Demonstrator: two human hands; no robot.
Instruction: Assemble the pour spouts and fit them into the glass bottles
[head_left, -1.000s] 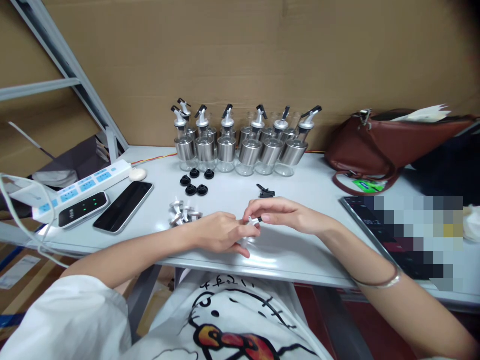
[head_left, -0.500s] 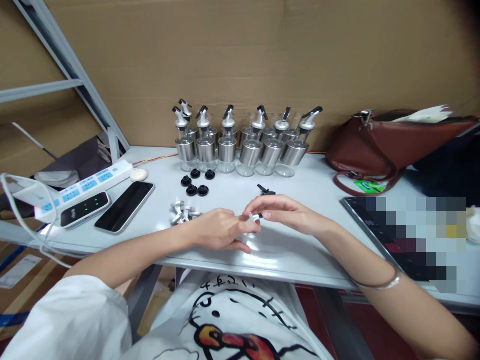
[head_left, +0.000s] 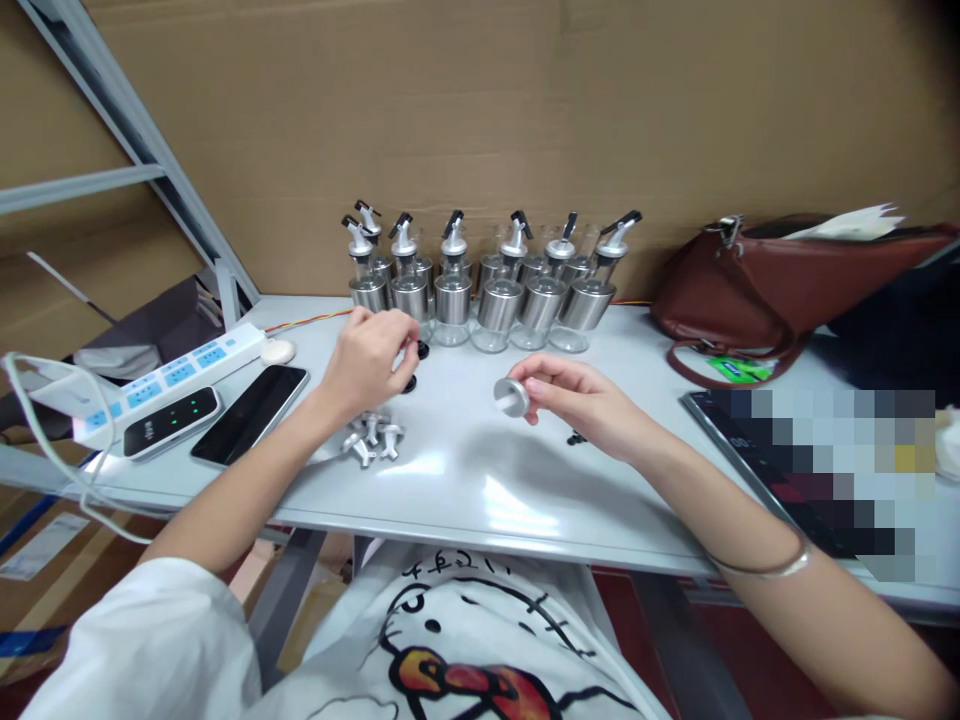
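Observation:
My right hand holds a silver pourer top above the table, its round base and short white stem turned left. My left hand is over the black rubber stoppers, fingers curled down and closed; whatever the fingertips pinch is hidden. Two stoppers show at its right edge. Several silver pourer tops lie in a cluster just below that hand. Small black lever pieces lie under my right hand, partly covered by it.
Glass bottles with steel sleeves stand along the cardboard back wall, several with pourers fitted. At left lie a phone, a power strip and a small black device. A brown bag and a tablet are at right.
My hands have moved apart. The left went up and left to the black stoppers; the right lifted the pourer top and tipped its base leftward.

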